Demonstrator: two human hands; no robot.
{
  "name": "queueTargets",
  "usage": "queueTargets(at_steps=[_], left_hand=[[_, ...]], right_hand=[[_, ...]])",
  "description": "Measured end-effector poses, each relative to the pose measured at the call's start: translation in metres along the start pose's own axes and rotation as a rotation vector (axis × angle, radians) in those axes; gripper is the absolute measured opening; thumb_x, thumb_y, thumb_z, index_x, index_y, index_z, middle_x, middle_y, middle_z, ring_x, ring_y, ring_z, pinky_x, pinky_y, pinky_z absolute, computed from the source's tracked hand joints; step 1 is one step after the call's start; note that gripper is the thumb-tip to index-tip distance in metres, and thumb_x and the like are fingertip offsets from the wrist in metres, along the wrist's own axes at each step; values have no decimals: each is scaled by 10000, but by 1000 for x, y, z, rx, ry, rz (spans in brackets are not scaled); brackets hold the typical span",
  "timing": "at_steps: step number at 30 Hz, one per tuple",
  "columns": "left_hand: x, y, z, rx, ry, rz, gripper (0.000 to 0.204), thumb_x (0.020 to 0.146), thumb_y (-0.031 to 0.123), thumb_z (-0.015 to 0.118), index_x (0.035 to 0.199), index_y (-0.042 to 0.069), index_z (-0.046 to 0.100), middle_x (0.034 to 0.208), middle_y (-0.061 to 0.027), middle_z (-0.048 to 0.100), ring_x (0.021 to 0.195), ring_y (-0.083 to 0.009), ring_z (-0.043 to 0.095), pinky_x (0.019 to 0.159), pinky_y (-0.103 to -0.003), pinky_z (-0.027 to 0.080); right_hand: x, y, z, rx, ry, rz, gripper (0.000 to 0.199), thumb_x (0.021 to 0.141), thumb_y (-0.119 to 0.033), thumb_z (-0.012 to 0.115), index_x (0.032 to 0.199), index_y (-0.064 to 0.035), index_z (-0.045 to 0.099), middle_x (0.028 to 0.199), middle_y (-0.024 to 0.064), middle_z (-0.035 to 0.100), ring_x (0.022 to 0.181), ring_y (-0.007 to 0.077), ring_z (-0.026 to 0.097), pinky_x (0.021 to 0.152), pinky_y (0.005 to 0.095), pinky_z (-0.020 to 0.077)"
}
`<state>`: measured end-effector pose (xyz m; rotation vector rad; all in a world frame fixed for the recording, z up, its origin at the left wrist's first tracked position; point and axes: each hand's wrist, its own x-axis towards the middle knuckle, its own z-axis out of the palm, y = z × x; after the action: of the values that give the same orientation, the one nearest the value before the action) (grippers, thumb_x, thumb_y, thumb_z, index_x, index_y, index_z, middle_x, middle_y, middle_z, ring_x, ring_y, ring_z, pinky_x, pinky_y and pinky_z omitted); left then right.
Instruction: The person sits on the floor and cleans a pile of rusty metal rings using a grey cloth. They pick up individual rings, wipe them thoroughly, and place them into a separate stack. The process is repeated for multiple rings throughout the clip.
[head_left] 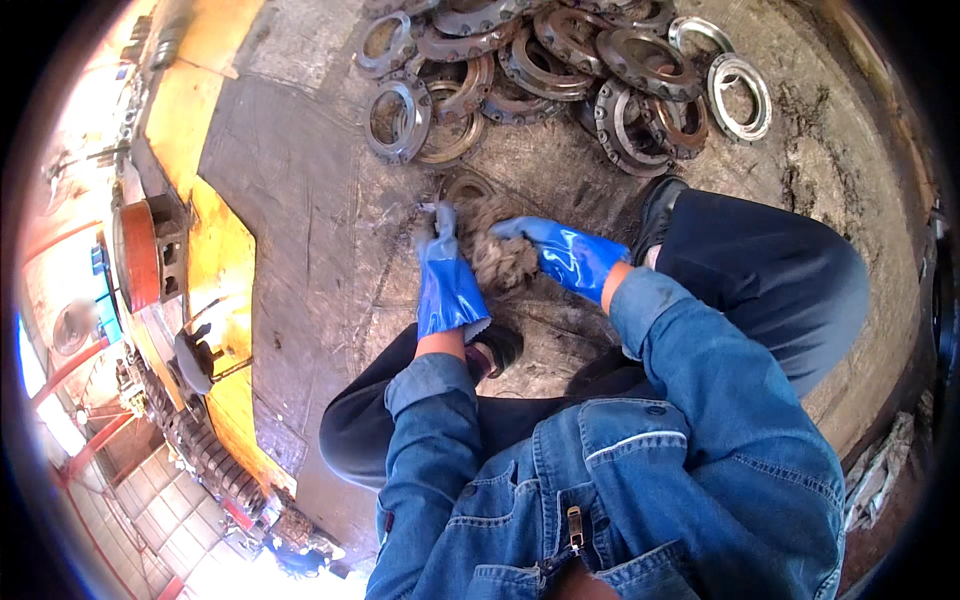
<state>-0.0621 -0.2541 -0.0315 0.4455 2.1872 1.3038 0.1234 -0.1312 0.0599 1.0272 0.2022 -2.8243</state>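
Blue rubber gloves cover both my hands, the left hand [445, 262] and right hand [558, 250] each gripping a grey, frayed wad of rags [500, 255] between them, just above a rusty metal ring [466, 188] on the grimy concrete floor [300, 200], near a heap of rusty ring-shaped flanges [560, 70].

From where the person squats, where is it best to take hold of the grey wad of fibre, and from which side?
Probably by its two flanks, from left and right: the grey wad is a soft, loose clump, and the left hand and right hand already press there.
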Motion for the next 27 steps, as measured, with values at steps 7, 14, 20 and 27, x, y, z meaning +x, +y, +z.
queueTargets(at_steps=[7,14,20,27], left_hand=[[-27,38,61,197,-235,-296,577,728,257,776,1185,-32,574,1040,-179,680,911,-261,663,814,-336,518],[-70,133,52,1099,-606,220,385,784,259,654,1151,141,649,1159,-221,626,1087,-388,596,930,-422,485],[-71,132,43,1513,-808,598,410,742,138,671,1150,134,632,1151,-166,644,1076,-356,612,912,-427,499],[-72,88,-12,284,63,-58,469,822,389,650,1223,153,597,1147,-88,650,1089,-284,591,915,-453,467]], right_hand=[[-76,-48,-81,113,87,-524,283,917,-141,574,1162,-3,607,1065,127,682,933,251,671,799,391,562],[-89,-69,-71,-422,479,-874,532,726,-88,799,1199,31,587,1041,101,679,916,179,647,795,297,520],[-75,-35,-50,-792,503,-585,608,680,-152,790,1226,15,583,1082,126,672,983,218,633,853,328,500],[-32,-37,-37,-979,131,-540,479,675,-191,760,1120,-45,660,1005,104,691,914,221,636,832,343,499]])
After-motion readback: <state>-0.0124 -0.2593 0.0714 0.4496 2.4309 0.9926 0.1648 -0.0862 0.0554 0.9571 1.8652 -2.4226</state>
